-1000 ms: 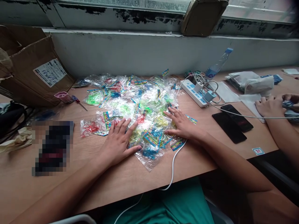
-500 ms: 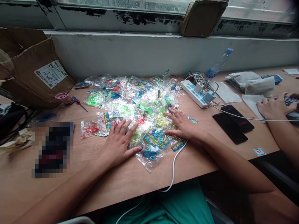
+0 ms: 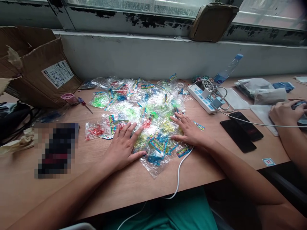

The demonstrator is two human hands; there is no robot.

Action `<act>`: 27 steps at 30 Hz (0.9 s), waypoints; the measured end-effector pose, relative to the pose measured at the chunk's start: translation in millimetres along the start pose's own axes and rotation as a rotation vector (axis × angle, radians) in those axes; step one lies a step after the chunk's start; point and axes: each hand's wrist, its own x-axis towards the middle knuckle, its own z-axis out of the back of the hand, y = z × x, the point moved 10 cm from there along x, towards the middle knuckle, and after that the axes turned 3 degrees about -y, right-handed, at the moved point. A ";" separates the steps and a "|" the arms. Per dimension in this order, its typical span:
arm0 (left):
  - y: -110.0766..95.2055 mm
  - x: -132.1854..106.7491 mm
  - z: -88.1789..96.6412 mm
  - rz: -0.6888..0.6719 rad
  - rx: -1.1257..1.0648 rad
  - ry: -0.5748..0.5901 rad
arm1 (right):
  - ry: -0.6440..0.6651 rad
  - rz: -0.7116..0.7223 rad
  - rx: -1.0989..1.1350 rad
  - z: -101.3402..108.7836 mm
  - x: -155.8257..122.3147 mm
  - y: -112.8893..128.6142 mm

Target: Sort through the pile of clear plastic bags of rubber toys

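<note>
**Both hands spread flat on a big heap of band packets**

So here's the setup: a loose heap of clear plastic packets (image 3: 144, 118) with red, green, blue and yellow bands inside sits in the middle of a wooden desk (image 3: 146, 188). The left hand (image 3: 122, 148) and right hand (image 3: 189, 132) both lie palm down on its near side. The left fingers (image 3: 127, 131) are spread wide and the right fingers (image 3: 179, 119) fan out too, resting on the packets, with nothing gripped.

A white cable (image 3: 178, 172) runs just past the right hand, near a power strip (image 3: 201, 99) and two black phones (image 3: 240, 135). A torn cardboard box (image 3: 38, 67) sits at the far left. Off to the right, a co-worker's hand (image 3: 284, 113) holds something dark, too cut off to tell.
</note>
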 end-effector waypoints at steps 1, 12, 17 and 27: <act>0.4 -0.1 -0.4 0.003 0.004 0.006 | 0.002 -0.001 0.001 -0.5 0.0 -0.1; -1.1 0.1 0.5 0.003 0.005 0.016 | 0.017 -0.017 -0.007 -1.0 0.0 -1.2; -0.9 -0.3 -0.5 0.000 0.010 0.029 | 0.025 -0.020 -0.021 -2.0 0.0 -1.5; -0.7 0.5 -0.2 -0.016 0.013 0.003 | 0.036 -0.030 -0.001 2.0 0.3 0.7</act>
